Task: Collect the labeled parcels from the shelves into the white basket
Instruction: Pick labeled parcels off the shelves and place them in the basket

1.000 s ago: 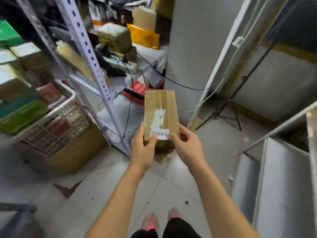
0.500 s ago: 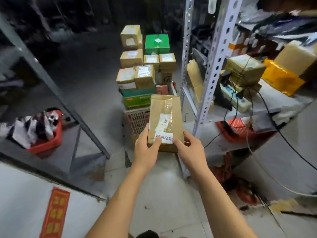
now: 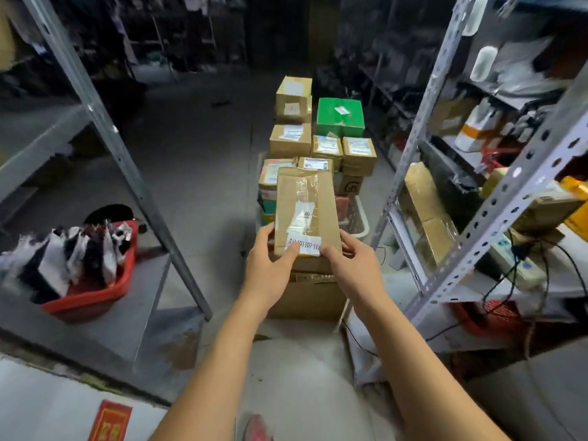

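Observation:
I hold a long brown cardboard parcel (image 3: 305, 205) with clear tape and a white printed label, level in front of me. My left hand (image 3: 270, 265) grips its near left corner, thumb on the label. My right hand (image 3: 353, 262) grips the near right corner. Just beyond and below the parcel stands the white basket (image 3: 361, 218), piled with several labeled brown boxes and a green box (image 3: 340, 117). The basket sits on a large brown carton (image 3: 305, 297) on the floor.
Grey metal shelving posts flank the aisle, one at left (image 3: 127, 167) and one at right (image 3: 410, 154). A red bin (image 3: 95, 291) of black and white packets sits on the low left shelf. The right shelves hold boxes, a power strip and cables.
My view has swung left from the wall corner to the aisle, bringing the basket straight ahead. The parcel stays gripped by both hands and is now closer to the basket.

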